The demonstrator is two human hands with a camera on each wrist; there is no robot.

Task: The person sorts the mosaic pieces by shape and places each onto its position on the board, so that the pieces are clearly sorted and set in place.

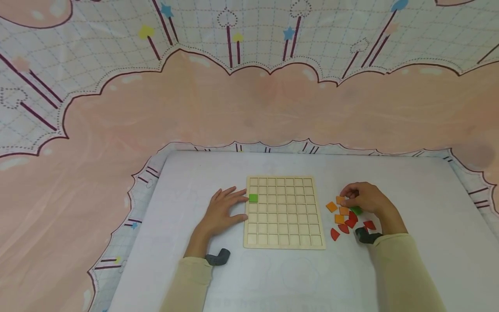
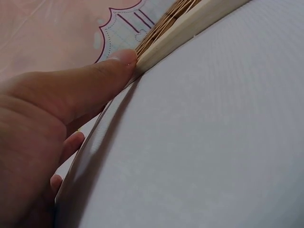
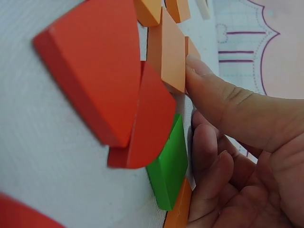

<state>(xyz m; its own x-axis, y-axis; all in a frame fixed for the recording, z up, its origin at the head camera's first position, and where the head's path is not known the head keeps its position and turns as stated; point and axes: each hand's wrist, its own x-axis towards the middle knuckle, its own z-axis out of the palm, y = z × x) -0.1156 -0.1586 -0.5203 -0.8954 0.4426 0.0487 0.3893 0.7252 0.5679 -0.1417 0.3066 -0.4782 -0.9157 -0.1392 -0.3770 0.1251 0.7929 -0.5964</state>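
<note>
A pale wooden grid board (image 1: pixel 288 212) lies flat on the white table, one green square tile (image 1: pixel 253 198) in its leftmost column. My left hand (image 1: pixel 224 212) rests beside it, fingers spread and fairly straight, with thumb and fingertips touching the board's left edge. In the left wrist view the thumb (image 2: pixel 95 83) presses the board's side (image 2: pixel 175 35). To the right of the board, my right hand (image 1: pixel 364 199) pinches an orange square tile (image 1: pixel 340 200) among the loose pieces. The right wrist view shows the thumb (image 3: pixel 223 92) against that tile; the other fingers are curled and partly hidden.
Around the right hand lie several more orange squares (image 1: pixel 332 206), a green piece (image 1: pixel 356 210) and several red quarter-circle pieces (image 1: pixel 335 234). Some red pieces overlap. Dark wrist-camera mounts (image 1: pixel 219 257) sit on both wrists. A patterned cloth (image 1: pixel 249 108) surrounds the white tabletop (image 1: pixel 273 286).
</note>
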